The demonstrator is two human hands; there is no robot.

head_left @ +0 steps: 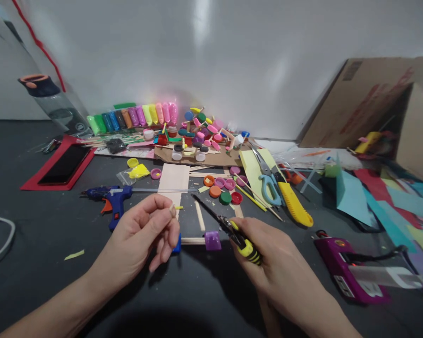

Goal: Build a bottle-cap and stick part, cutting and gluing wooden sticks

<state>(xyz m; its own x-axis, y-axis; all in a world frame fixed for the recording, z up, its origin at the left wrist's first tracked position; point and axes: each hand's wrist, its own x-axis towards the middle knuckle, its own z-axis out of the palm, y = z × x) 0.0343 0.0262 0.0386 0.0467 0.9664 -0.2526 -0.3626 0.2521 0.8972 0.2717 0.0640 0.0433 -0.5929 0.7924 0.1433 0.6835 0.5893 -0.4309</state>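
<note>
My left hand point(146, 230) pinches a small pale wooden bit point(172, 210) between thumb and forefinger, with a short yellow tip sticking out to the right. My right hand point(268, 256) is wrapped round long-nose pliers point(249, 252) with yellow and black grips; their dark, narrow jaws point up and left toward my left hand, apart from it. Below and between the hands lie pale sticks point(193, 241) with a purple block point(213, 240) at one end. A blue piece point(177, 244) at the other end is partly hidden behind my left fingers.
A blue glue gun point(115, 202) lies left of my hand, near a phone point(66, 164). Several bottle caps point(215, 191), scissors point(268, 180) and a yellow utility knife point(295, 203) lie ahead. A purple device point(348, 270) sits at right; a water bottle point(56, 105) stands at back left.
</note>
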